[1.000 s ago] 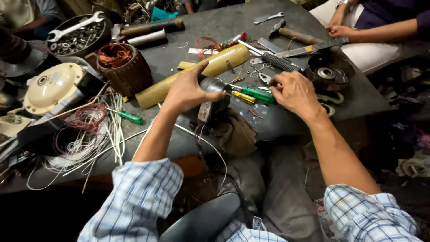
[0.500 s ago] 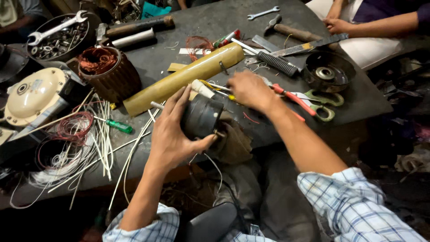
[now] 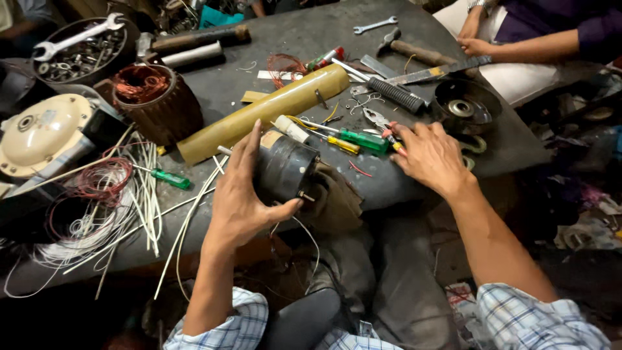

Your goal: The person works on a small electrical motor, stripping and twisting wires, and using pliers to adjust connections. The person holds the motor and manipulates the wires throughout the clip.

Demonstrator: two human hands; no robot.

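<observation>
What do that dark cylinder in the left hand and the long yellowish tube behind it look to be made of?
The dark cylinder, gripped by the left hand, looks like metal: dull black casing, small bolt ends poking out. The long tube looks like plastic pipe or stiff rolled sheet, olive-yellow with a faint sheen and smudges; which one is hard to tell.
</observation>
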